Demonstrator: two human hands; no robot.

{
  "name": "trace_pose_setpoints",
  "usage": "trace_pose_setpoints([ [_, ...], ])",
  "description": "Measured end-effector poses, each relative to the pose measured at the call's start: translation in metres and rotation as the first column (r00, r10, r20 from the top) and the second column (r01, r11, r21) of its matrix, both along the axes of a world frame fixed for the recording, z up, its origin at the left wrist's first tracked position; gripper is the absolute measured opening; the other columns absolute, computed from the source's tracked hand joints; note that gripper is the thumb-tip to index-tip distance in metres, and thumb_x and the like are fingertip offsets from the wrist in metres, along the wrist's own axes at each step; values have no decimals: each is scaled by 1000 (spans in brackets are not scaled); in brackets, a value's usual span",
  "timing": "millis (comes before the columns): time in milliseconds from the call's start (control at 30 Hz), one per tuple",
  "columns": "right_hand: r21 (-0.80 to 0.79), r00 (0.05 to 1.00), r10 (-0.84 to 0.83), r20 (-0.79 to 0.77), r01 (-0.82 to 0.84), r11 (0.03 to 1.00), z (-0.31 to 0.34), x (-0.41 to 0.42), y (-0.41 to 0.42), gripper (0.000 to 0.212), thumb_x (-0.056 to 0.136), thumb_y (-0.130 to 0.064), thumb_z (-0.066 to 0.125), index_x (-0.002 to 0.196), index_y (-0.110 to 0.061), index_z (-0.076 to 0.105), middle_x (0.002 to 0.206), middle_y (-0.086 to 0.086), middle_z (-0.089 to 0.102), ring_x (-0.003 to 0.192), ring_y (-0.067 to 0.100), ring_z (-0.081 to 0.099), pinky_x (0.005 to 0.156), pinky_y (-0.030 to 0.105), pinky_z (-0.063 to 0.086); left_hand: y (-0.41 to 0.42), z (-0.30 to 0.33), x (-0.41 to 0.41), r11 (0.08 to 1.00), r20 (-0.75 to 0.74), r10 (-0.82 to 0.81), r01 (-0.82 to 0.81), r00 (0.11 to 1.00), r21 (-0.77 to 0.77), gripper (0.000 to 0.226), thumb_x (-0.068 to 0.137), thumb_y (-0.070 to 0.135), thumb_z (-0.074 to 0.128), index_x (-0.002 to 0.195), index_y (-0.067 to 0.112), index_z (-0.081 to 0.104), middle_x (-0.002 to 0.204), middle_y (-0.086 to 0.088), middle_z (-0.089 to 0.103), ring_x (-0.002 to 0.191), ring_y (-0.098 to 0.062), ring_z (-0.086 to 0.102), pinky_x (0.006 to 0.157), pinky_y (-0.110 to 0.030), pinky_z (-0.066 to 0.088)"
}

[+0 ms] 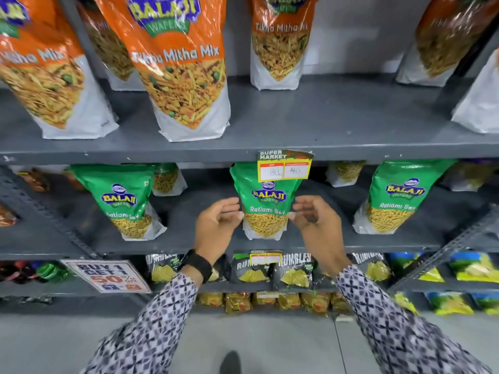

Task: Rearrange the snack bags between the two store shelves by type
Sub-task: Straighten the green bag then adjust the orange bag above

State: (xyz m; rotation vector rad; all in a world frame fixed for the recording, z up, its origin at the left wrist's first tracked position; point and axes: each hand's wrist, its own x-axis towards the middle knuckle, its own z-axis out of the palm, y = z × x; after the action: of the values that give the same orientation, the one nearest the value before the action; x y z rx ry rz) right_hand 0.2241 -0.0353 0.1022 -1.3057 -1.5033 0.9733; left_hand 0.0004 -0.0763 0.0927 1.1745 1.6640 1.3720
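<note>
We have both hands spread wide and empty: our left hand (216, 225) at 9 o'clock of the middle green bag (266, 209), our right hand (316, 220) at 3 o'clock, fingertips about touching its edges, likely to square it upright among the green bags; orange bags (178, 71) fill the shelf (324, 147) above

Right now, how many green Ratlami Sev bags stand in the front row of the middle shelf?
3: left bag, centre bag between the left hand and right hand, right bag. More sit partly hidden behind.
</note>
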Motion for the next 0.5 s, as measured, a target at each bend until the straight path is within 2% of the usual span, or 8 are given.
trace_pose_setpoints([
  [100,172,993,107,-51,-97,980,64,-8,-15,27,89,-8,76,105,-28,68,101,-5,74,90,12,71,78,19,58,-17,63,-5,984,-5,17,-16,1000,178,30,90,5,75,116,20,74,110,2,78,96,-3,73,87,-17,57],
  [200,325,981,180,-77,-146,934,120,-31,-8,37,87,-5,76,101,-37,65,97,-6,73,84,3,69,77,17,57,-20,117,-18,939,-108,100,-58,989,340,26,91,7,74,117,15,75,105,2,79,91,-2,73,83,-12,54],
  [300,421,969,235,-81,-181,889,158,-64,17,38,85,-4,77,105,-34,65,96,-7,71,82,5,69,78,19,57,-13,154,-40,868,-255,272,-123,928,481,28,93,16,74,120,20,75,108,3,79,97,-1,73,88,-15,55],
  [400,427,962,272,-22,-237,873,180,-96,46,47,82,-10,83,123,-23,62,103,-6,68,94,19,69,86,27,57,1,178,-67,782,-262,424,-204,867,589,38,92,22,76,129,21,68,119,2,70,106,-11,68,94,-26,55],
  [433,403,959,283,16,-265,876,185,-105,56,56,81,-14,85,130,-21,59,109,-5,65,99,20,67,88,28,55,5,183,-76,778,-252,442,-227,861,586,45,90,23,77,133,21,63,123,2,65,109,-12,64,96,-30,54],
  [500,339,946,314,79,-322,884,190,-118,70,76,78,-21,89,143,-20,49,124,-4,59,113,17,61,95,29,50,15,186,-92,837,-233,383,-229,894,498,65,87,27,81,144,23,49,136,0,55,119,-14,57,101,-35,51],
])
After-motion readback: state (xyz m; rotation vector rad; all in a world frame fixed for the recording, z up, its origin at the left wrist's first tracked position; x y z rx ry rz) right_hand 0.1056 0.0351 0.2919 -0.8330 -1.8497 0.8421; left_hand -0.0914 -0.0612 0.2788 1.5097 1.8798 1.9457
